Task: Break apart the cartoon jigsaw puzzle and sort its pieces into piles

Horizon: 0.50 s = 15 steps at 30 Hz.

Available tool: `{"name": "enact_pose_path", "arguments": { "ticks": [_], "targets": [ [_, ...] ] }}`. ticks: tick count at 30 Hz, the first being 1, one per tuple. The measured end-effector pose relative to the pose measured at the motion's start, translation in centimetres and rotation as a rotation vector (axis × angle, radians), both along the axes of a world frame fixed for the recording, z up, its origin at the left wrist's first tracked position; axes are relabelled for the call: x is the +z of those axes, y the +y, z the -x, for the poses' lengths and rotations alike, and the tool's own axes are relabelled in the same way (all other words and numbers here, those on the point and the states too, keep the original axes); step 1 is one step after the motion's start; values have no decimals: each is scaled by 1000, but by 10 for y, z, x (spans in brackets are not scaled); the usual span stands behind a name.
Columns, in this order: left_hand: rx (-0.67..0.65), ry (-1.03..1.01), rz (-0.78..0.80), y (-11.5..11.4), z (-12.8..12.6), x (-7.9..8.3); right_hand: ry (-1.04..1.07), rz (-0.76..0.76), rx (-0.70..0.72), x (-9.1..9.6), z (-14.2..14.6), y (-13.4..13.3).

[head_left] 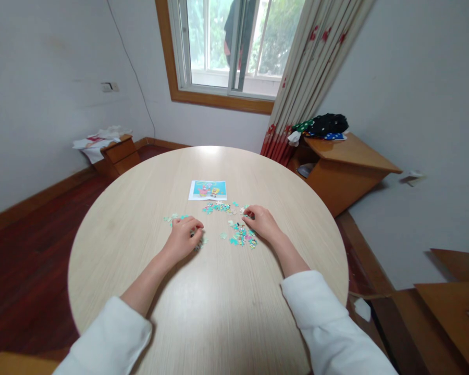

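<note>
Small jigsaw puzzle pieces, mostly turquoise with bits of yellow and pink, lie in several loose clusters on the round table. My left hand is over the left cluster, its fingers curled and closed; whatever is under or between them is hidden. At the right, my right hand has thumb and fingertips drawn together at a jigsaw piece, beside the upper cluster. Behind the pieces lies a flat picture sheet with a pink and a yellow cartoon figure on blue.
A wooden cabinet with cloths on top stands right of the table. To the left is a small drawer unit bearing papers. A curtain hangs by the window, with a partly visible person outside.
</note>
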<state>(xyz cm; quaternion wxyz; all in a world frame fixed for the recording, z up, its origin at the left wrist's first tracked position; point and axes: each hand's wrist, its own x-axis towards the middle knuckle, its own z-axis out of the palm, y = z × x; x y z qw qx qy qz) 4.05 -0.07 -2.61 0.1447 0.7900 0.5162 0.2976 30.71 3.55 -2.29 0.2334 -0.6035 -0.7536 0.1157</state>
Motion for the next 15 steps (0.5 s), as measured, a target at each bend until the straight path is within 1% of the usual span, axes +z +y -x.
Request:
{"name": "enact_pose_path", "arguments": {
  "ticks": [4,8,11,13,15],
  "targets": [
    [-3,1,-2,0,0,1,94,7,-10,-2,-3,1],
    [-7,3,-3,0,1,0,305,-10,14,-4,-2,2],
    [-11,-4,-8,0,1,1,434,28,52,-6,3,2],
    [-12,-4,-7,0,0,1,434,62,75,-7,6,1],
    [-14,-1,-4,0,0,1,384,78,87,-8,9,1]
  ]
}}
